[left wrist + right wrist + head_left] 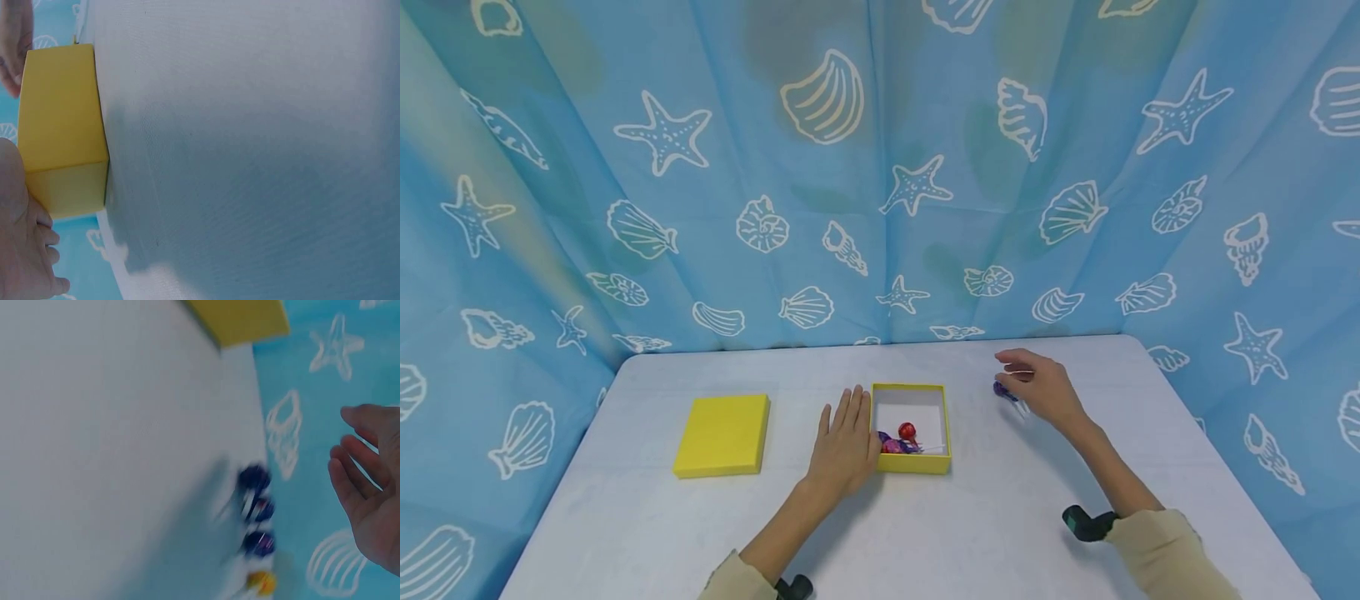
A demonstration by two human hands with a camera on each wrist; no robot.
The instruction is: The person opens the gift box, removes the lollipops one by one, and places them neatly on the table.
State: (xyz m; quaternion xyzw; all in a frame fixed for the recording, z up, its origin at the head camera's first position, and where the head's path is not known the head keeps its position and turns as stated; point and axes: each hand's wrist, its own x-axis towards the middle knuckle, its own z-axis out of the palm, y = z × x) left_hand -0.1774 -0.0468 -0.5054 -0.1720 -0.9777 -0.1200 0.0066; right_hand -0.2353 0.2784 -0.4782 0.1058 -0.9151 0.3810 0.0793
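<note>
In the lower middle of the head view, the left hand [844, 446] lies flat on the white worktop [1000, 517], its grip released and its straight fingers touching the left wall of the open yellow box [912, 464]. Lollipops [901, 440] sit in the box's near corner. To the right, the right hand [1043, 387] hovers with relaxed, released fingers just over more lollipops [255, 512] lying on the worktop. The yellow lid [722, 434] rests at the left, well apart from the box.

lollipops [256, 512] blurred in right wrist view | right hand [1043, 387] hides most in head view
</note>
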